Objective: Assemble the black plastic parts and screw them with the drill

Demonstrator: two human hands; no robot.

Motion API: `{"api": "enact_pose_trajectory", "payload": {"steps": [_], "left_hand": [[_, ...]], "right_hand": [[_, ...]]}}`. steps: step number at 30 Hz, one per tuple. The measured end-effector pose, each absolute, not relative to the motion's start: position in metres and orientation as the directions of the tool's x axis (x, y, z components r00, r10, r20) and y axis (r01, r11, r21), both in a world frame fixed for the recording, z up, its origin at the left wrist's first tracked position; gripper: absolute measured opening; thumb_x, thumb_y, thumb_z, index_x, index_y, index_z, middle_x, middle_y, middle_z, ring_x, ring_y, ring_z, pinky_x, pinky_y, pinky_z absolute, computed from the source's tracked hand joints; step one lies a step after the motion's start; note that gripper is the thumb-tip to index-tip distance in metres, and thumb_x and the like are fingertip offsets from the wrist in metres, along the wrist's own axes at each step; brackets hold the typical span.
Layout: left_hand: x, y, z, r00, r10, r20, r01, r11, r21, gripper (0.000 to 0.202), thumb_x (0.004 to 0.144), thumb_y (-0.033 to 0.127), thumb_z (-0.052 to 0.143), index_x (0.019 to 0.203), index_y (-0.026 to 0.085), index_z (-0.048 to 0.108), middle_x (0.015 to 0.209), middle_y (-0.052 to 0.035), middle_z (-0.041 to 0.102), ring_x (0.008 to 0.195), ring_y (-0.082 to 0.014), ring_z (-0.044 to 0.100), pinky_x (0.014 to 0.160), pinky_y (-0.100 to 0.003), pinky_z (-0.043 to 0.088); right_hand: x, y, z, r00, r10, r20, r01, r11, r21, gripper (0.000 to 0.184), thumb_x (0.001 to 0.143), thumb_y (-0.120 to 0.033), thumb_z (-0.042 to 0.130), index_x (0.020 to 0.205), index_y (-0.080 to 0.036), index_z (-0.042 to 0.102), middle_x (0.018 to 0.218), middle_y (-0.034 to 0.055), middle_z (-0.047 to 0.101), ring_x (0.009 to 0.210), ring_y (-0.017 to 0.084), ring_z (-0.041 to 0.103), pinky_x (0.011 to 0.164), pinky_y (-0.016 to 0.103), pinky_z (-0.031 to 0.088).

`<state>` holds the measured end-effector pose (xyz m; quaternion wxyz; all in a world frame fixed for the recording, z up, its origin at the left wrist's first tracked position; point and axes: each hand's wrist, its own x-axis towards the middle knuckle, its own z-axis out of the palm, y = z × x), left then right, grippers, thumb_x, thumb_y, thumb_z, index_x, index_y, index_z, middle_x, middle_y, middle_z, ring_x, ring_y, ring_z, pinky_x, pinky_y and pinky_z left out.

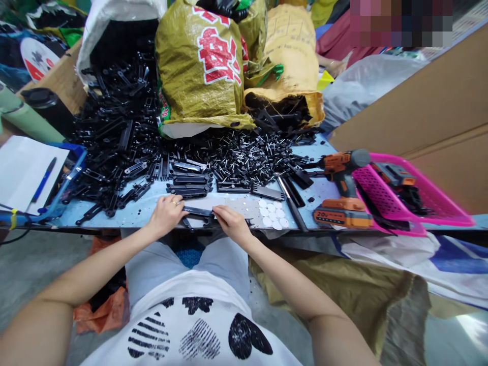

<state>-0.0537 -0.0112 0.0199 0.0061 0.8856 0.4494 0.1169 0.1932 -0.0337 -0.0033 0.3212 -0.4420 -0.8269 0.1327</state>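
Note:
Near the table's front edge, a long narrow black part (pixel 199 211) lies between my two hands. My left hand (pixel 170 212) has its fingers closed on the left end of it. The thumb and fingers of my right hand (pixel 231 219) pinch its right end. A smaller black piece (pixel 188 224) is just below the part. Behind my hands sit several similar black parts (pixel 189 190) in a stack. To the right of my right hand are a grey-black ribbed part (pixel 268 192) and several white round discs (pixel 273 214).
A large pile of black parts (pixel 110 132) covers the left; small pins (pixel 247 157) heap in the middle. Sacks (pixel 202 66) stand behind. An orange cordless drill (pixel 343 190), a pink basket (pixel 446 203) and a black-handled tool (pixel 294 211) lie right. Another person's hand (pixel 335 66) shows behind.

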Motion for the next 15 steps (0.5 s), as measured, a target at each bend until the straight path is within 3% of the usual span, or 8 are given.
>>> {"api": "enact_pose_trajectory", "payload": {"steps": [2, 5, 8, 11, 15], "left_hand": [[-0.036, -0.016, 0.019, 0.634, 0.743, 0.214, 0.737, -0.664, 0.126, 0.042, 0.086, 0.042, 0.054, 0.116, 0.013, 0.055, 0.118, -0.0179, 0.057, 0.111, -0.0308, 0.05, 0.087, -0.044, 0.037], [-0.008, -0.017, 0.012, 0.714, 0.694, 0.097, 0.67, -0.717, 0.195, 0.061, 0.081, 0.053, 0.058, 0.123, 0.01, 0.048, 0.111, -0.0163, 0.06, 0.105, -0.0301, 0.052, 0.086, -0.042, 0.037], [0.006, -0.015, -0.001, 0.67, 0.742, 0.029, 0.715, -0.655, 0.245, 0.054, 0.082, 0.044, 0.059, 0.123, 0.01, 0.047, 0.104, -0.0134, 0.06, 0.098, -0.0272, 0.054, 0.082, -0.038, 0.039], [0.007, -0.015, -0.007, 0.628, 0.776, 0.05, 0.745, -0.619, 0.246, 0.045, 0.083, 0.04, 0.059, 0.117, 0.012, 0.049, 0.105, -0.013, 0.059, 0.098, -0.0274, 0.052, 0.082, -0.038, 0.038], [0.005, -0.016, -0.006, 0.64, 0.766, 0.058, 0.734, -0.632, 0.247, 0.044, 0.084, 0.043, 0.056, 0.114, 0.012, 0.05, 0.104, -0.0125, 0.058, 0.097, -0.0277, 0.051, 0.081, -0.038, 0.039]], "right_hand": [[0.196, -0.037, -0.011, -0.403, 0.814, 0.419, 0.634, 0.578, -0.513, 0.03, 0.094, -0.027, 0.045, 0.12, -0.022, 0.057, 0.11, 0.0087, 0.064, 0.101, 0.018, 0.062, 0.086, 0.03, 0.052], [0.203, -0.042, -0.028, -0.426, 0.792, 0.437, 0.637, 0.605, -0.478, 0.045, 0.091, -0.033, 0.051, 0.134, -0.02, 0.047, 0.107, 0.0105, 0.065, 0.096, 0.02, 0.062, 0.082, 0.033, 0.053], [0.213, -0.041, -0.042, -0.47, 0.751, 0.464, 0.639, 0.652, -0.407, 0.051, 0.09, -0.033, 0.053, 0.137, -0.019, 0.042, 0.097, 0.0102, 0.067, 0.084, 0.02, 0.063, 0.073, 0.033, 0.052], [0.224, -0.029, -0.046, -0.597, 0.679, 0.428, 0.576, 0.734, -0.36, 0.047, 0.092, -0.03, 0.049, 0.137, -0.019, 0.042, 0.092, 0.009, 0.066, 0.081, 0.019, 0.061, 0.071, 0.033, 0.051], [0.236, -0.007, -0.041, -0.724, 0.589, 0.359, 0.452, 0.798, -0.399, 0.048, 0.091, -0.034, 0.051, 0.137, -0.02, 0.043, 0.089, 0.007, 0.064, 0.08, 0.018, 0.058, 0.071, 0.03, 0.049]]}}
